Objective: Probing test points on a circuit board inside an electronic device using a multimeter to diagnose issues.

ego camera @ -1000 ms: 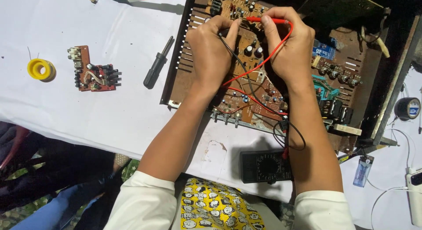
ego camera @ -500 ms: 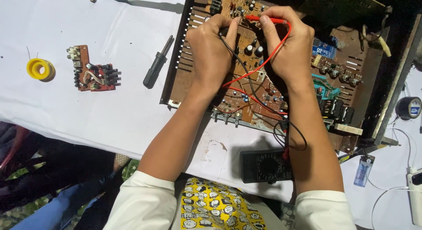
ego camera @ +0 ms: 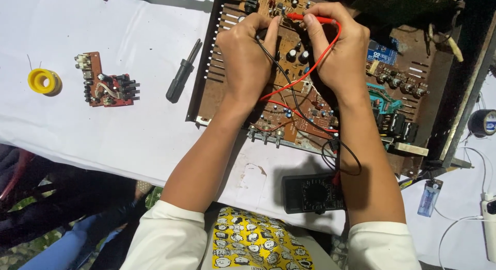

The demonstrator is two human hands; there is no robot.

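An opened metal chassis holds a brown circuit board (ego camera: 289, 58) with capacitors and knobs. My left hand (ego camera: 248, 58) is closed on a black probe whose black lead (ego camera: 289, 89) runs down over the board. My right hand (ego camera: 341, 56) pinches a red probe (ego camera: 310, 17), tip pointing left onto the board's top edge; its red lead (ego camera: 305, 76) loops below my hands. Both leads run to a black multimeter (ego camera: 312, 193) lying at the table's near edge between my forearms.
A black-handled screwdriver (ego camera: 182, 74), a small red circuit board (ego camera: 106, 86) and a yellow solder spool (ego camera: 44, 81) lie on the white cloth at left. A lighter (ego camera: 428, 196), black tape roll (ego camera: 483, 123) and white cable (ego camera: 465, 218) sit at right.
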